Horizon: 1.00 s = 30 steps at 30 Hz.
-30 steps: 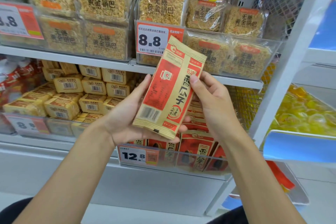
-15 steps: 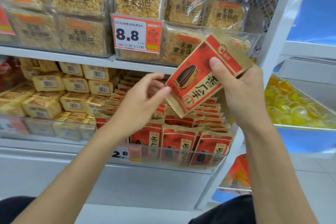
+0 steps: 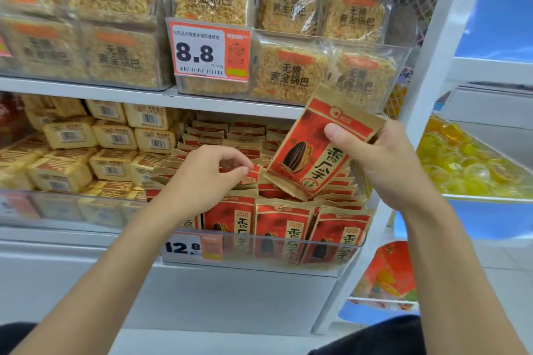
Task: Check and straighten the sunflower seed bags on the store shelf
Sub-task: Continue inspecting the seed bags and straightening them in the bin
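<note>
You face white shelving (image 3: 86, 86) under even store light; pale floor tiles (image 3: 507, 274) and blue-lined racks (image 3: 496, 20) flank your right.

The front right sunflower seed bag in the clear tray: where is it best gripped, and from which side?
The front right bag stands nearly upright. The clear tray wall covers its lower half, and a neighbour bag crowds its left side. Pinch its flat sealed top edge, coming from above.

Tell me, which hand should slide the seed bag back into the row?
Probably the right hand: it grips the tilted seed bag just above the shelved rows. The left hand seems to pinch a standing bag by its top, so it looks busy.
</note>
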Tool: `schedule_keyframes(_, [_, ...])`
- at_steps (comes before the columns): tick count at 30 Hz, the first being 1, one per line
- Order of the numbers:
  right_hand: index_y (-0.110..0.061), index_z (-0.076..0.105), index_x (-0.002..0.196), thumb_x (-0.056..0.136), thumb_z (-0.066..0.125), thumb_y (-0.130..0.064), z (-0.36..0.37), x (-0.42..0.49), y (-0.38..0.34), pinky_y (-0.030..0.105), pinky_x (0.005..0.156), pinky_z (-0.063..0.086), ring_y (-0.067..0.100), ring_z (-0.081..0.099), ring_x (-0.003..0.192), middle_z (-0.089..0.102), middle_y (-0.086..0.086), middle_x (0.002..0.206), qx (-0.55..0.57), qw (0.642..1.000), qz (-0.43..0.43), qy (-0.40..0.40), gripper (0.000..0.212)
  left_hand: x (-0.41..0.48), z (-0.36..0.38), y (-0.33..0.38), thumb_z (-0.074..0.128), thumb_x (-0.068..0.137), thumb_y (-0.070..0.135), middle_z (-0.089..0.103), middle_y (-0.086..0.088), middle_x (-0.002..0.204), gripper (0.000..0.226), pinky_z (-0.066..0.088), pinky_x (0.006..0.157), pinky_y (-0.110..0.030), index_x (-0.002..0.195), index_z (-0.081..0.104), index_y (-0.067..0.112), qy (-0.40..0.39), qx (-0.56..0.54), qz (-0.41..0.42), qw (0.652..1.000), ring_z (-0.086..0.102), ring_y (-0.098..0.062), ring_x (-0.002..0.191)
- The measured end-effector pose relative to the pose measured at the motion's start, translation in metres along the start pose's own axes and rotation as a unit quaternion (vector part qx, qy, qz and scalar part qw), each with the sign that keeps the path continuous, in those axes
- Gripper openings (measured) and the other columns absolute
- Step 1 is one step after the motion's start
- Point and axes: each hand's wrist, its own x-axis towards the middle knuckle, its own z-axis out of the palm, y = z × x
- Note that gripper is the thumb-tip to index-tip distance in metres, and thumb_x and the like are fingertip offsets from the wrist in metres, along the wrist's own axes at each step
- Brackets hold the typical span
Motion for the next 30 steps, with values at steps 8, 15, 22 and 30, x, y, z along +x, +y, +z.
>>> schedule_keyframes(8, [-0.02,0.07,0.09,0.094,0.063,-0.023,0.013,0.005,0.012,0.017,0.066,0.048,0.004,0.066,0.071,0.073,-0.007,0.081,-0.125,0.983,0.048,-0.122,0.008,0.001,-0.005,-0.004,0.06,0.096,0.022,0.067,0.021,0.097,0.016,0.041,0.074,-0.014,0.098,0.074,0.031,0.011,-0.043,0.001,0.999,0.058,0.007,0.09])
schedule_keyframes(15, [-0.032,0.073,0.077,0.088,0.071,-0.027,0.024,0.012,0.018,0.027,0.069,0.049,0.003,0.064,0.075,0.069,-0.016,0.077,-0.312,0.939,0.051,-0.133,0.012,0.001,-0.007,-0.004,0.051,0.1,0.029,0.068,0.022,0.098,0.022,0.042,0.084,-0.016,0.096,0.072,0.035,0.004,-0.062,0.01,0.998,0.059,0.008,0.1])
schedule_keyframes(22, [-0.025,0.078,0.101,0.093,0.064,-0.028,0.036,0.008,0.02,0.021,0.08,0.046,0.0,0.061,0.087,0.072,-0.017,0.101,-0.437,0.851,0.123,-0.263,0.017,0.002,-0.004,-0.002,0.055,0.098,0.034,0.064,0.03,0.101,0.019,0.041,0.087,-0.017,0.101,0.073,0.037,-0.015,-0.034,0.022,0.999,0.053,0.014,0.102])
schedule_keyframes(30, [-0.031,0.077,0.085,0.086,0.073,-0.026,0.011,0.017,0.025,0.021,0.075,0.047,-0.001,0.061,0.084,0.07,-0.016,0.088,-0.35,0.926,0.096,-0.101,0.007,0.001,0.002,0.0,0.054,0.094,0.043,0.063,0.023,0.101,0.02,0.042,0.101,-0.036,0.092,0.074,0.041,-0.075,0.022,0.046,0.996,0.053,0.004,0.105])
